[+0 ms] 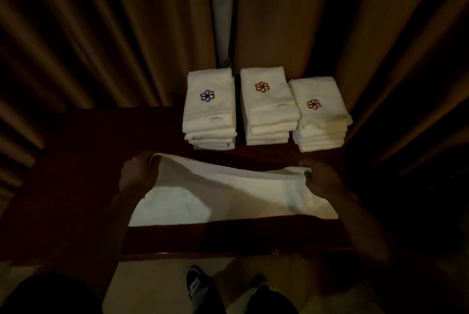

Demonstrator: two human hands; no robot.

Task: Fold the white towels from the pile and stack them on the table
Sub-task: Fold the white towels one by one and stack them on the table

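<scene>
Towel (pixel 228 197) in folding: left hand (pixel 138 174), right hand (pixel 322 179) each grasp a far corner. Beyond the hands, three finished stacks (pixel 269 108) on table (pixel 76 174); pile unseen.

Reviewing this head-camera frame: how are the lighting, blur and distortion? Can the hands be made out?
Head view: dim overall; the towel and folded stacks glow against a near-black table. Head view: left hand and right hand are dark silhouettes gripping the towel's raised edge; forearms look smeared. Head view: curtains bow outward, wide-angle.
</scene>
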